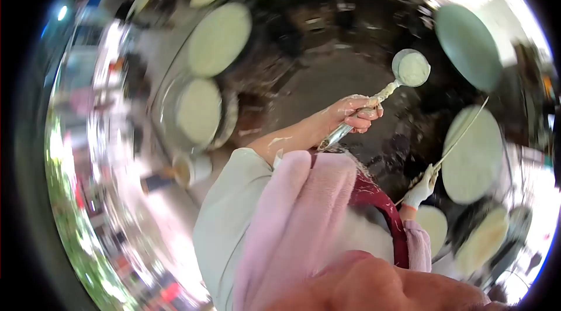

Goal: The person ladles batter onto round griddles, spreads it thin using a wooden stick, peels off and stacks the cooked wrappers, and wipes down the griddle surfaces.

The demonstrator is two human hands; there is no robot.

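My left hand [355, 113] is bare, smeared with pale batter, and wrapped round the handle of a metal ladle [412, 69]. White batter fills the ladle's round bowl, and more clings to its neck. My right hand [422, 189] wears a white glove and grips a long thin stick [463, 134] that points up and right. Behind the stick lies a large round pale disc [474, 162]; whether the stick touches it, I cannot tell.
Several round pale surfaces ring the dark middle area, among them one at upper left [220, 39] and a greenish one at upper right [468, 47]. A glassy bowl rim surrounds another disc [199, 111]. A white cup-like container [193, 169] stands at lower left.
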